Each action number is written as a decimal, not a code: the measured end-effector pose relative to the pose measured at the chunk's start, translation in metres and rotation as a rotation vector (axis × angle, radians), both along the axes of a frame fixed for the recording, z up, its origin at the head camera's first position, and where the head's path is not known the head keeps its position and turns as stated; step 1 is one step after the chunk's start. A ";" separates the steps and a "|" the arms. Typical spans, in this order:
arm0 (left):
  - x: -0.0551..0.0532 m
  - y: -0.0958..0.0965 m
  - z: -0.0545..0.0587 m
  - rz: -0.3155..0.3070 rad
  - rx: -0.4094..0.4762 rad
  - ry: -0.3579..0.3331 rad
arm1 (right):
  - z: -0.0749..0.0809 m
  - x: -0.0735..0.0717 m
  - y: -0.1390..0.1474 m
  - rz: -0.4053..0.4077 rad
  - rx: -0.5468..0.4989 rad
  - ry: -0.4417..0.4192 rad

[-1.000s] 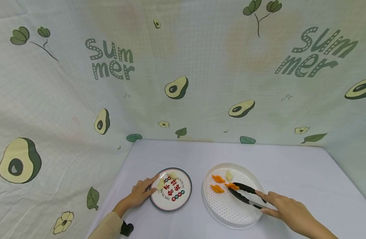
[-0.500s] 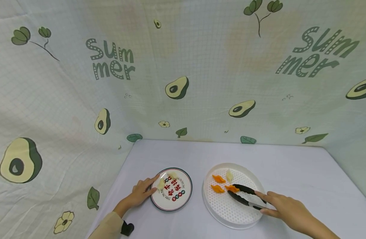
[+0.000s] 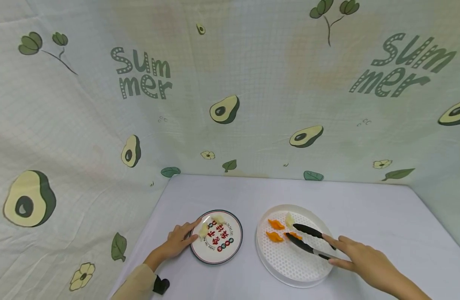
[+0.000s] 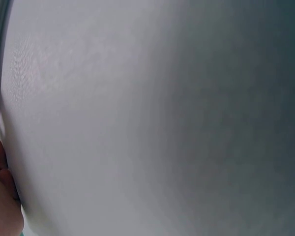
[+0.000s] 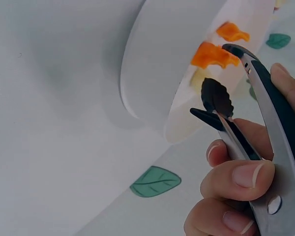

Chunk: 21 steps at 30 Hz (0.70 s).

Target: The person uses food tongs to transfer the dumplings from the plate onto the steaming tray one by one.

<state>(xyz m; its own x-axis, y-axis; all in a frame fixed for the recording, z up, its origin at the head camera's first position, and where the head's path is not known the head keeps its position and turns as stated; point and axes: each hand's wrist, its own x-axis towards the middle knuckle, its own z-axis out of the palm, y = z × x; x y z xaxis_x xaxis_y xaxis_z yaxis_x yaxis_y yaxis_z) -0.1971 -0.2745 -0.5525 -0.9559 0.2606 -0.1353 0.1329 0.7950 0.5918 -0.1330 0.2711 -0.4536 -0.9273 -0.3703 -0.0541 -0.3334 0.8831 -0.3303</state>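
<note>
A pair of black-tipped metal tongs [image 3: 300, 245] is gripped in my right hand [image 3: 370, 264], fingers curled round its arms. The tips are spread over a white round tray [image 3: 290, 264] with a dotted base. One tip overlaps an orange dumpling-shaped piece [image 3: 297, 236]; the other is near a pale piece [image 3: 289, 219]. Two more orange pieces [image 3: 276, 224] sit left of the tips. My left hand [image 3: 177, 241] rests at the left rim of a printed plate [image 3: 207, 252], index finger and thumb extended onto it. Two pale dumpling-like pieces [image 3: 203, 230] lie on that plate.
Both dishes stand on a white table [image 3: 248, 191]. Behind and to the left hangs a pale cloth [image 3: 252, 75] printed with avocados and leaves. A black band [image 3: 161, 286] shows at the left wrist. The left wrist view is mostly a blurred pale surface.
The tongs' tips have parted wider and shifted slightly upward in the head view, off the orange piece they flanked. My left hand keeps its place on the plate.
</note>
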 end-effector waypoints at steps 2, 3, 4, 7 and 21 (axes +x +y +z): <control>0.000 0.000 0.000 0.000 0.003 0.004 | 0.001 -0.001 -0.001 0.000 -0.007 0.011; 0.000 0.000 0.000 -0.001 -0.003 0.008 | 0.002 -0.001 -0.002 -0.003 -0.012 0.014; -0.001 0.000 0.000 -0.003 -0.005 0.011 | 0.004 -0.002 -0.003 -0.004 -0.016 0.016; -0.001 0.000 -0.001 0.004 -0.004 0.015 | 0.008 -0.004 -0.010 -0.005 -0.037 0.043; -0.001 -0.001 -0.002 -0.018 -0.004 0.034 | 0.015 -0.020 -0.071 0.088 -0.102 0.051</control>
